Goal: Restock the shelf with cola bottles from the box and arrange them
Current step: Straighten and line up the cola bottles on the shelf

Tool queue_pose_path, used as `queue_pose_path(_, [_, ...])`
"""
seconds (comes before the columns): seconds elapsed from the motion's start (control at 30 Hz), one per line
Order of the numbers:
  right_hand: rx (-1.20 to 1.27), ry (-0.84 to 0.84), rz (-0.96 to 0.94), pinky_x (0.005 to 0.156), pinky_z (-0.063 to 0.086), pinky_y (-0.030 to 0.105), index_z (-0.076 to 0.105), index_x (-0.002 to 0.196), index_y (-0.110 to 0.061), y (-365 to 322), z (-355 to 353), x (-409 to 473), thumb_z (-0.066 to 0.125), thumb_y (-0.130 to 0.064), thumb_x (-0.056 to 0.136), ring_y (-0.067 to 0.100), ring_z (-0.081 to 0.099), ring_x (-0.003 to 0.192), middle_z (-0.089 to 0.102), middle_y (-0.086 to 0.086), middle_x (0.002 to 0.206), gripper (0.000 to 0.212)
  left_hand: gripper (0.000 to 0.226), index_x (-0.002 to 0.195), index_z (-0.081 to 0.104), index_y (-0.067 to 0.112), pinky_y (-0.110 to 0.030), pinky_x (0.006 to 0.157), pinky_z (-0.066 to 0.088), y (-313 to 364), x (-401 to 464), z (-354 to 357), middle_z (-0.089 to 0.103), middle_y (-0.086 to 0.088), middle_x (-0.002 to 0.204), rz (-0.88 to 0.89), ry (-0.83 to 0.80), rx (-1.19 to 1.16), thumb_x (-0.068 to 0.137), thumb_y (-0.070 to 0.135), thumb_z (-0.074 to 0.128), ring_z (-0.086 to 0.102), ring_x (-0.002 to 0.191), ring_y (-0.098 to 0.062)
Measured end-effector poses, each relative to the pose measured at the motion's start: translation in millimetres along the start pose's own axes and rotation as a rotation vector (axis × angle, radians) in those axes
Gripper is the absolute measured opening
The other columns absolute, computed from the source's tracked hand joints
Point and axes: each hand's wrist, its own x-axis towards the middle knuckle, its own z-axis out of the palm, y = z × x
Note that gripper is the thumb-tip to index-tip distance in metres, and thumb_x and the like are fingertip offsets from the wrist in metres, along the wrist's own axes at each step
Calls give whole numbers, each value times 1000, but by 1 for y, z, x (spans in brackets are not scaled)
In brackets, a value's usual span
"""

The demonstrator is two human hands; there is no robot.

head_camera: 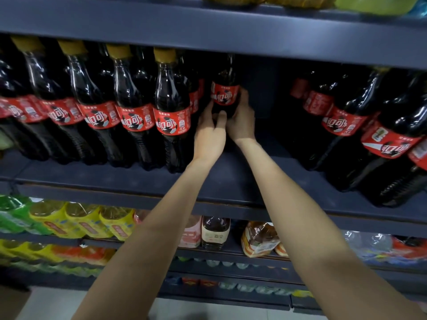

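A dark cola bottle [225, 93] with a red label stands deep on the grey shelf [231, 181], in the gap between two groups of cola. My left hand [209, 132] grips its lower left side, thumb across the front. My right hand [241, 116] wraps its right side at label height. A row of yellow-capped cola bottles [172, 112] fills the shelf to the left. Larger cola bottles [342, 125] stand at the right. The box is out of view.
The shelf board above [231, 38] hangs low over the bottle tops. Bare shelf floor lies between the held bottle and the large bottles. Lower shelves carry yellow and green drink packs [76, 222], a brown bottle [215, 234] and bagged goods [260, 239].
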Motion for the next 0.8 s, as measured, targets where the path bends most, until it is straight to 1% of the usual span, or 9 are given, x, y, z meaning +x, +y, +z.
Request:
queue_pose_path(0.1, [-42,-28,-37,93,49,39,39,138,-11,5,8,13,70,-16,77,27,59,111,60,12,123,69,47,147,29,28,-25,107,23,-6,7,2,35,2,151,-115,-40,-121,101,36,36,32,139,-17])
queue_pose_path(0.17, [-77,-32,-43,101,43,42,37,141,-11,9,12,16,69,-15,78,34,50,121,46,19,135,71,48,147,28,30,-25,107,24,-8,7,6,34,2,152,-123,-35,-180,101,38,35,32,139,-16])
queue_pose_path(0.3, [-110,-130,-38,103,29,23,29,147,-11,8,4,15,68,-12,80,30,36,133,36,18,146,78,47,147,26,31,-23,103,23,-12,0,11,30,3,154,-121,-30,-188,101,38,34,30,139,-15])
queue_pose_path(0.37, [-134,-178,-60,103,30,21,29,147,-10,2,-14,7,70,-12,80,25,41,131,43,15,142,78,49,148,27,26,-23,105,23,-11,-7,9,30,-2,153,-115,-38,-90,101,37,37,29,139,-18])
queue_pose_path(0.43, [-176,-169,-74,103,38,26,40,141,-10,-3,-41,-12,68,-12,82,20,51,122,54,11,132,65,52,145,32,17,-28,110,26,-10,-23,6,35,-9,148,12,-41,153,97,30,47,34,136,-24])
queue_pose_path(0.53, [-198,-77,-129,92,50,32,60,121,-13,-5,-89,-60,61,-16,87,12,64,101,68,1,111,34,45,134,46,18,-38,104,40,-8,-55,11,53,-2,128,241,-125,257,90,19,57,50,120,-19])
queue_pose_path(0.67, [-166,121,-21,79,49,13,66,110,-18,-5,-148,-129,60,-16,91,0,65,85,70,-7,91,20,40,126,53,18,-28,92,49,6,-71,45,65,10,103,318,-371,76,87,12,63,61,100,-2])
queue_pose_path(0.73, [-110,296,58,79,46,9,66,110,-17,1,-171,-152,60,-14,91,-2,63,86,68,-8,91,20,44,128,50,18,-27,92,50,16,-70,72,62,8,109,284,-433,25,87,15,66,59,102,-3])
queue_pose_path(0.8, [-115,489,99,84,49,17,62,116,-14,10,-188,-164,58,-12,91,0,61,95,66,-5,102,25,55,135,43,19,-28,95,48,23,-67,101,56,4,123,255,-472,28,86,20,68,54,109,-5])
